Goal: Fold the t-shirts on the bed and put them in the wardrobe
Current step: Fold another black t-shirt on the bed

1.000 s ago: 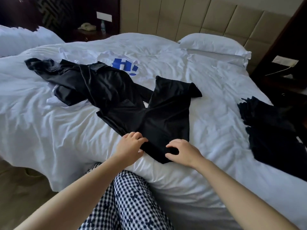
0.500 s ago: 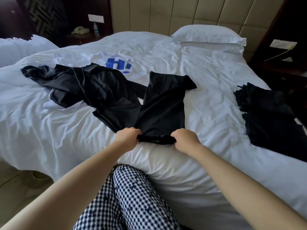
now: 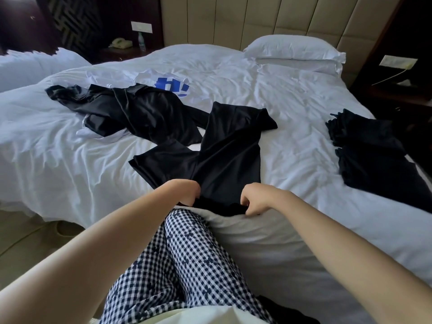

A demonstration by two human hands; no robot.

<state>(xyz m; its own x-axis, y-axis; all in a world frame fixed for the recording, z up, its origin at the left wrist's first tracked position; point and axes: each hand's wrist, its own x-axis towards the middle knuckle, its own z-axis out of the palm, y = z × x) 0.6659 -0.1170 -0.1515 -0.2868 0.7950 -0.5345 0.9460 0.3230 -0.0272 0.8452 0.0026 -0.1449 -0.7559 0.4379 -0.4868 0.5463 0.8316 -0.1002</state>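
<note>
A black t-shirt (image 3: 230, 157) lies lengthwise on the white bed (image 3: 304, 127), its near hem at the bed's front edge. My left hand (image 3: 185, 191) grips the hem's left corner and my right hand (image 3: 254, 198) grips its right corner, both with curled fingers. Another black garment (image 3: 140, 113) lies crumpled to the left, overlapping a white t-shirt with a blue print (image 3: 171, 86). A further dark garment (image 3: 371, 155) is spread at the bed's right side.
Two white pillows (image 3: 294, 51) rest against the padded headboard. A second bed (image 3: 30, 64) stands at the left. Dark nightstands flank the bed; the left one carries a phone (image 3: 120, 43) and a bottle. My checked trouser leg (image 3: 184, 258) presses against the bed's front edge.
Both hands closed on the shirt's near hem and pulled it toward me to the bed's front edge; the shirt now lies stretched longer.
</note>
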